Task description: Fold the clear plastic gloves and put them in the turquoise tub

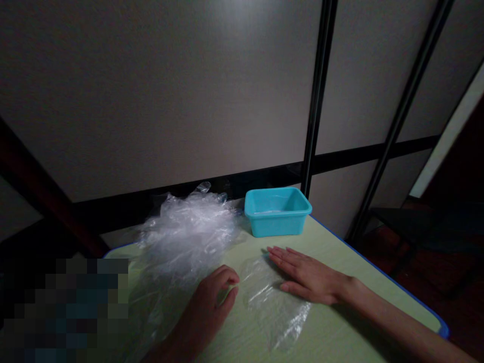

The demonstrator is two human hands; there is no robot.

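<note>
Left hand [212,300] curled, thumb and fingertips close; can't tell if pinching anything. 1 clear plastic piece [262,302] on table [348,335], between 2 hands, long axis running far-left to near-right. Right hand [306,275] nearer: laid over it, fingers straight, grasping nothing.

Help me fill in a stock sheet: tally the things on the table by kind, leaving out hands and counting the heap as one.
Turquoise tub: 1
Heap of clear plastic: 1
Flat piece of clear plastic at the right hand: 1
Total: 3
</note>
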